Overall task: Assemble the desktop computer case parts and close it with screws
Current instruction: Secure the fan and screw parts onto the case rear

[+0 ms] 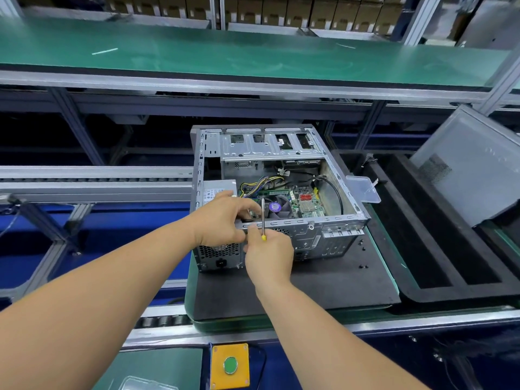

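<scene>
Head view, mid-assembly. The computer case (281, 198) lay on its side, open face up, on a dark mat (323, 282) at the edge of the conveyor line. Motherboard (305, 202), fan (277, 208) and power supply (218, 257) were already seated inside; the drive cage (270, 146) sat at the far end.

My right hand (268, 258) was closed around a screwdriver (263, 218), its yellow handle tip just showing above my fingers and its shaft pointing up over the rear rail of the case. My left hand (222, 218) was curled over that same rail beside the shaft; whether it pinched a screw or only steadied the metal I could not tell, since the fingers hid the spot.

Remaining work, as I judged it: the side panel (467, 164) leaned well apart to the right, not yet fitted, and a few small dark screws (363, 266) lay loose on the mat near the case's rear. Closing the case was entirely still to do.
</scene>
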